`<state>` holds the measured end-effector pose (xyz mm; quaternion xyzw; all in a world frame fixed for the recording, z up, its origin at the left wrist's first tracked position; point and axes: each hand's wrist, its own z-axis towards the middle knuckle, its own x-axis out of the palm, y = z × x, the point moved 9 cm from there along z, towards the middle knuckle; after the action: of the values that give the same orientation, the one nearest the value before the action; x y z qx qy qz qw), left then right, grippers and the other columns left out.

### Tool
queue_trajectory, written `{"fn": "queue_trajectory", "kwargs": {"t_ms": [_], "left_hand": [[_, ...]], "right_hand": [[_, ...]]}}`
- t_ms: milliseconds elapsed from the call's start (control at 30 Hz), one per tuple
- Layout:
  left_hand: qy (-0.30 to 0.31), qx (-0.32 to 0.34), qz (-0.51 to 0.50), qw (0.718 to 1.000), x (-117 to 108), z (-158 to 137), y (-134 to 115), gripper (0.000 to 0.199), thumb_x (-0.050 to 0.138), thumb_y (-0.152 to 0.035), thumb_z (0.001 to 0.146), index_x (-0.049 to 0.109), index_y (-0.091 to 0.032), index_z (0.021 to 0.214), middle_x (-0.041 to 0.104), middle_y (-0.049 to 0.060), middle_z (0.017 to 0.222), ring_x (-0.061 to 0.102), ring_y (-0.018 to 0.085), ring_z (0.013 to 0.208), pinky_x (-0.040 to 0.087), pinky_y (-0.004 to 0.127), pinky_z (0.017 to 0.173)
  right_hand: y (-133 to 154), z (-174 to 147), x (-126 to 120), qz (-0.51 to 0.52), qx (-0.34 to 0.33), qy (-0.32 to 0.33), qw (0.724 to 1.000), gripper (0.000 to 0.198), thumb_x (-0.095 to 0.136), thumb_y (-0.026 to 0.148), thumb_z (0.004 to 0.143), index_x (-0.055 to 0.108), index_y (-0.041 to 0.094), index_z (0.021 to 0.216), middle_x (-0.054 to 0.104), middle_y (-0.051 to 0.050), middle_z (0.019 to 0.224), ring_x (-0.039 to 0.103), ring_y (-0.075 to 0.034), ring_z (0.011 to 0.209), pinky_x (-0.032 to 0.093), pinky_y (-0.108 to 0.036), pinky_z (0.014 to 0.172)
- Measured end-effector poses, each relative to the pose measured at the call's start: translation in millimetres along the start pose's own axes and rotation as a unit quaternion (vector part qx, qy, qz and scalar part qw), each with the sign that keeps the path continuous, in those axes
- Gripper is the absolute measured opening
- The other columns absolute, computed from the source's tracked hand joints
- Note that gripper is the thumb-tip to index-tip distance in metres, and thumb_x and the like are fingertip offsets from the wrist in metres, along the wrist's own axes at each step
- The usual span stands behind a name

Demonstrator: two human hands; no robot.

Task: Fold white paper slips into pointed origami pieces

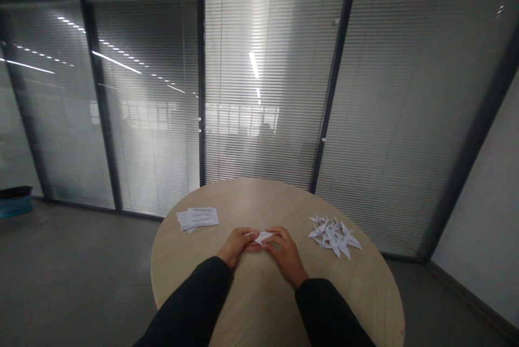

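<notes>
A small white piece of folded paper [263, 237] is held between both hands over the middle of the round table. My left hand [240, 243] pinches its left side, thumb on top and fingers curled below. On the right side, my right hand [283, 249] grips the paper with thumb and fingertips. Parts of the paper are hidden by the fingers, so its exact folded shape is hard to make out. To the right lies a pile of folded white paper cranes [333, 234]. Off to the left rests a small stack of printed paper sheets [198, 218].
The round wooden table [251, 193] has a curved edge on all visible sides. Behind it stands a glass partition with blinds [263, 147] in dark frames. A blue bin [15, 204] with a dark top sits on the floor at far left. A white wall [482, 228] rises at right.
</notes>
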<state>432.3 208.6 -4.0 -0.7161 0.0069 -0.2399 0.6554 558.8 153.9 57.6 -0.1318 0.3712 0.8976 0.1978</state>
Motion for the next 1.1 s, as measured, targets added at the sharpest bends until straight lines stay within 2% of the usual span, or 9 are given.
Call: {"fn": "queue_trajectory", "kwargs": {"t_ms": [100, 233, 500, 667, 933, 1100], "left_hand": [[-0.008, -0.001, -0.009, 1.000, -1.4, -0.6, -1.8, 0.027, 0.080, -0.027, 0.061, 0.069, -0.008, 0.076, 0.070, 0.008, 0.070, 0.064, 0.012, 0.061, 0.052, 0.021, 0.064], [0.010, -0.006, -0.014, 1.000, 3.6, -2.2, -1.0, 0.024, 0.079, -0.028, 0.063, 0.069, -0.009, 0.074, 0.070, 0.007, 0.069, 0.064, 0.012, 0.061, 0.053, 0.023, 0.065], [0.017, -0.013, -0.008, 1.000, 7.1, -2.5, 1.3, 0.025, 0.079, -0.029, 0.061, 0.069, -0.009, 0.073, 0.070, 0.006, 0.068, 0.064, 0.012, 0.061, 0.052, 0.023, 0.068], [-0.003, 0.027, 0.009, 1.000, 6.3, -4.1, -7.2, 0.032, 0.081, -0.032, 0.057, 0.070, -0.009, 0.077, 0.070, 0.006, 0.072, 0.064, 0.013, 0.063, 0.052, 0.025, 0.069], [0.008, 0.049, 0.020, 0.999, 9.6, -2.2, -9.2, 0.037, 0.081, -0.034, 0.056, 0.071, -0.008, 0.081, 0.071, 0.008, 0.076, 0.065, 0.015, 0.068, 0.052, 0.027, 0.073], [0.017, 0.043, 0.015, 0.999, 11.2, -4.3, -9.2, 0.039, 0.084, -0.031, 0.052, 0.069, -0.008, 0.079, 0.071, 0.008, 0.076, 0.065, 0.014, 0.067, 0.051, 0.025, 0.072]], "right_hand": [[-3.5, 0.0, -2.2, -0.002, 0.008, -0.013, 1.000, 0.012, 0.066, 0.033, 0.077, 0.073, 0.024, 0.076, 0.062, -0.008, 0.100, 0.057, -0.022, 0.096, 0.045, -0.042, 0.091], [-1.5, 0.0, -1.7, 0.003, 0.003, -0.010, 1.000, 0.010, 0.068, 0.031, 0.075, 0.073, 0.025, 0.081, 0.061, -0.009, 0.103, 0.056, -0.023, 0.099, 0.044, -0.043, 0.092], [-2.1, -0.7, -0.3, 0.004, 0.006, -0.006, 1.000, 0.013, 0.067, 0.035, 0.076, 0.074, 0.025, 0.077, 0.061, -0.009, 0.102, 0.056, -0.023, 0.100, 0.044, -0.044, 0.091], [-5.8, -0.6, 0.0, 0.007, 0.011, -0.013, 1.000, 0.017, 0.063, 0.038, 0.080, 0.072, 0.024, 0.080, 0.061, -0.008, 0.099, 0.057, -0.022, 0.097, 0.044, -0.040, 0.092], [-14.9, 0.5, -5.2, 0.020, 0.054, -0.046, 0.997, 0.017, 0.063, 0.038, 0.076, 0.069, 0.023, 0.073, 0.063, -0.006, 0.094, 0.059, -0.022, 0.094, 0.044, -0.037, 0.089], [-26.7, -1.3, -5.2, 0.059, 0.113, -0.054, 0.990, 0.022, 0.066, 0.042, 0.070, 0.061, 0.021, 0.069, 0.066, -0.004, 0.081, 0.062, -0.022, 0.083, 0.048, -0.034, 0.077]]}}
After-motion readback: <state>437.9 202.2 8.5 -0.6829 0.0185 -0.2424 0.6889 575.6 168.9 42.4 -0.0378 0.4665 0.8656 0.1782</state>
